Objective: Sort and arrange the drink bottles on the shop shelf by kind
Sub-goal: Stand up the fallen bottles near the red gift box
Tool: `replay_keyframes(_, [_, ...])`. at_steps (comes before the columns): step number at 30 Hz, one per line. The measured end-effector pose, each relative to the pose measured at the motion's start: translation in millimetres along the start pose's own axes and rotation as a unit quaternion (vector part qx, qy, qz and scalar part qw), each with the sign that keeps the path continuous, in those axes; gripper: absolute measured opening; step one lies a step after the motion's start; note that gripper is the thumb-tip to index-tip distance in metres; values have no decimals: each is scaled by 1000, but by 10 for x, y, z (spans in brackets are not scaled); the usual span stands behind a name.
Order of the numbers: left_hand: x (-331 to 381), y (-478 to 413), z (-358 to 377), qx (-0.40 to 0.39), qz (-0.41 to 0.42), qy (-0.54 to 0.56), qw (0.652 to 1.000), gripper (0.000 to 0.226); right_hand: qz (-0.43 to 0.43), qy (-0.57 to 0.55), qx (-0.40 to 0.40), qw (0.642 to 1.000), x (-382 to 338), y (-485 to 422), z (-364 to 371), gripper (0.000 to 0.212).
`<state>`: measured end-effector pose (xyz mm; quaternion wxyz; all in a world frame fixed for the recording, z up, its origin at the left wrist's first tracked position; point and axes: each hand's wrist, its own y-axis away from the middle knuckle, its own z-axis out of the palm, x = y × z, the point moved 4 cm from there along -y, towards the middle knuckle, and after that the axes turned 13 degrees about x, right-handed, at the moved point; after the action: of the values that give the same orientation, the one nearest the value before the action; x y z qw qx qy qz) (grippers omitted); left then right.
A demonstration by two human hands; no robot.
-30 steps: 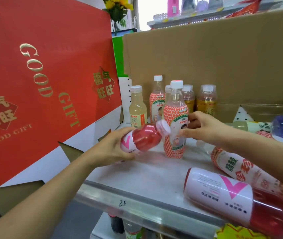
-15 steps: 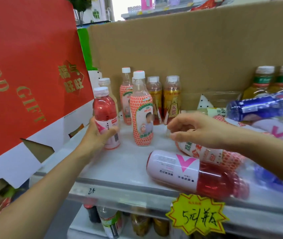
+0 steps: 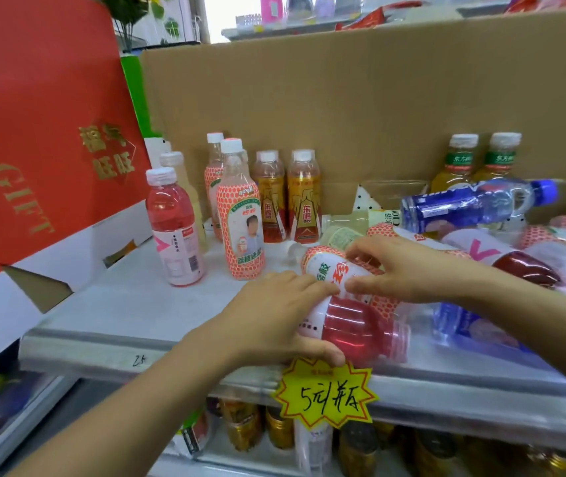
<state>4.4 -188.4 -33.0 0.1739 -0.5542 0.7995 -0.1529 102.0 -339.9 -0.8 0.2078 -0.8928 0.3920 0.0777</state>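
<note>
Change since half a second back: left hand (image 3: 274, 321) has let go of the upright red bottle (image 3: 175, 232), which now stands alone up and left of the yellow price tag (image 3: 324, 394), beside the upright netted bottle (image 3: 240, 215). One red placed. Left fingers now curl round the lying red bottle (image 3: 357, 330) directly above the tag; right hand (image 3: 402, 270) pinches the lying netted bottle (image 3: 329, 266) just behind it. Left palm hides the red label; the heap right of the tag runs blurred off frame
</note>
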Motion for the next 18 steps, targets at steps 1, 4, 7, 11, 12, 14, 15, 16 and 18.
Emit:
replay_keyframes(1, [-12,-34,7,-7,7,-5,1000,91,17,-10,-7,1000,9,-4,-2,41])
replay_keyframes(4, [-111,-32,-2,-1,15,12,1000,82,52,-14,-16,998,56,24,4,39])
replay_keyframes(7, [-390,167,-29,5,-20,13,1000,85,71,4,-12,997,71,60,1,41])
replay_keyframes(11, [-857,395,-134,44,-138,24,989,88,66,121,-18,990,-115,-7,42,40])
replay_keyframes(12, [-947,428,-155,65,-174,51,981,84,52,170,-14,984,-184,-36,97,47])
replay_keyframes(14, [-1098,498,-174,122,-247,136,952,70,35,229,-2,973,-289,-91,274,66])
replay_keyframes(15, [-1154,538,-183,159,-281,188,927,63,35,234,1,972,-326,-109,364,73])
replay_keyframes(16, [-1199,586,-192,199,-308,240,899,59,40,225,3,974,-348,-119,422,76])
replay_keyframes(18, [-1261,701,-215,273,-345,325,837,62,81,153,-5,985,-311,-116,415,74])
